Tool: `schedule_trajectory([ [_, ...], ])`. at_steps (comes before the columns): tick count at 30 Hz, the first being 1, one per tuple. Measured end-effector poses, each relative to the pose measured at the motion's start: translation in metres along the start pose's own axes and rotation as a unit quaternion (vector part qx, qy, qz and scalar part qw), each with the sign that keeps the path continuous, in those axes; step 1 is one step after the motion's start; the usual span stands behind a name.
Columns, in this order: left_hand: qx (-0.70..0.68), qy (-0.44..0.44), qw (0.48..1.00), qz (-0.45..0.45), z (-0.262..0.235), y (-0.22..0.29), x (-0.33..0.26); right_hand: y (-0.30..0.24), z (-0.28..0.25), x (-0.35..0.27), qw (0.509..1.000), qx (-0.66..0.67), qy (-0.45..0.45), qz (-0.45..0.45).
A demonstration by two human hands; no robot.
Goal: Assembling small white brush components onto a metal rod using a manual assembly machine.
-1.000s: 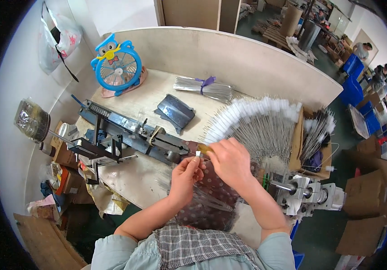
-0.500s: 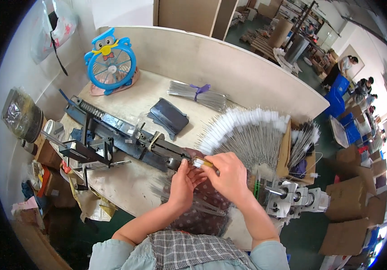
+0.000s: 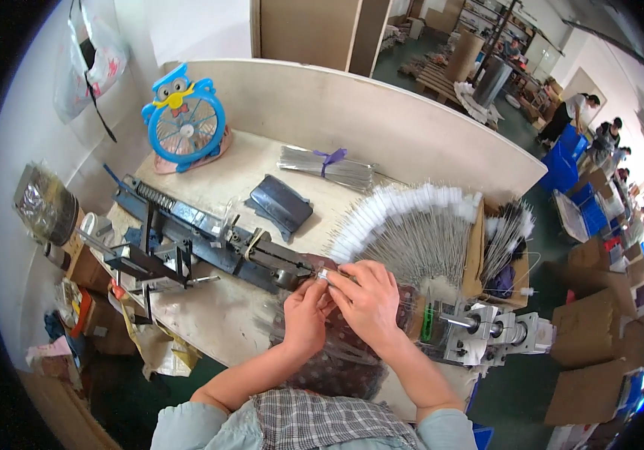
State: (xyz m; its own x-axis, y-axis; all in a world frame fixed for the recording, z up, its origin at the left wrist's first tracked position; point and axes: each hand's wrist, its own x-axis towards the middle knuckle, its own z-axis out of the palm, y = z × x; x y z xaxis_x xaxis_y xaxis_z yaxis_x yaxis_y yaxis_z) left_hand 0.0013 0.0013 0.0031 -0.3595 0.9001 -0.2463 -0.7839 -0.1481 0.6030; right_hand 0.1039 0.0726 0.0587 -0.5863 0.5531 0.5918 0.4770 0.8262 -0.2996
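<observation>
So picture the long dark jig [image 3: 209, 240] running diagonally across the workbench [image 3: 209, 322], everything hangs off that. Way off its far left end there's a blue owl-shaped fan [image 3: 183, 120] standing against the back board. Just behind the jig's middle lies a dark folded pouch [image 3: 281, 204], and further back a tied bundle of thin metal rods [image 3: 327, 166].

Both hands meet right at the jig's near right end. The left hand [image 3: 305, 313] is curled in, fingertips pinched together on a small silvery piece [image 3: 323, 275] that sits right at the mouth of the jig. The right hand [image 3: 368, 295] comes over from the other side, fingers bent and closed down on the same little piece, thumb hidden so I can't tell how tight the grip is. Looks to me like the feeding step, getting one wire piece lined up with the jig's end.

To the right of the jig is a big fan of white-tipped wire brushes [image 3: 412, 225], and past that a small metal machine [image 3: 487, 334] at the bench edge.

Next move probably needs a steady, straight push along the jig's line without bending the wire.
</observation>
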Motion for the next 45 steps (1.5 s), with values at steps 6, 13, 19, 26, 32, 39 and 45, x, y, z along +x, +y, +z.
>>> schedule_trajectory([
  [6,0.014,0.082,0.996,0.007,0.026,0.007,-0.001,0.013,-0.009,-0.009,1.0,0.011,0.007,0.005],
  [13,0.031,0.072,0.997,0.015,0.021,0.006,-0.002,0.005,-0.005,-0.007,0.999,0.025,-0.014,0.015],
  [19,-0.025,0.077,0.997,0.002,0.025,0.01,-0.007,0.005,-0.004,-0.005,0.999,0.031,-0.006,0.016],
  [26,-0.013,0.068,0.998,-0.003,0.023,0.009,-0.005,-0.002,0.005,-0.004,0.999,-0.008,0.031,0.039],
  [32,0.0,0.072,0.997,0.006,0.027,0.01,-0.005,-0.001,-0.002,-0.011,0.999,-0.032,0.038,0.012],
  [39,-0.005,0.052,0.999,0.005,0.016,0.003,-0.001,0.006,-0.002,-0.01,1.0,-0.018,0.023,0.008],
  [45,0.02,0.065,0.998,-0.003,0.021,0.007,-0.002,0.006,-0.008,-0.01,1.0,-0.02,0.018,0.003],
])
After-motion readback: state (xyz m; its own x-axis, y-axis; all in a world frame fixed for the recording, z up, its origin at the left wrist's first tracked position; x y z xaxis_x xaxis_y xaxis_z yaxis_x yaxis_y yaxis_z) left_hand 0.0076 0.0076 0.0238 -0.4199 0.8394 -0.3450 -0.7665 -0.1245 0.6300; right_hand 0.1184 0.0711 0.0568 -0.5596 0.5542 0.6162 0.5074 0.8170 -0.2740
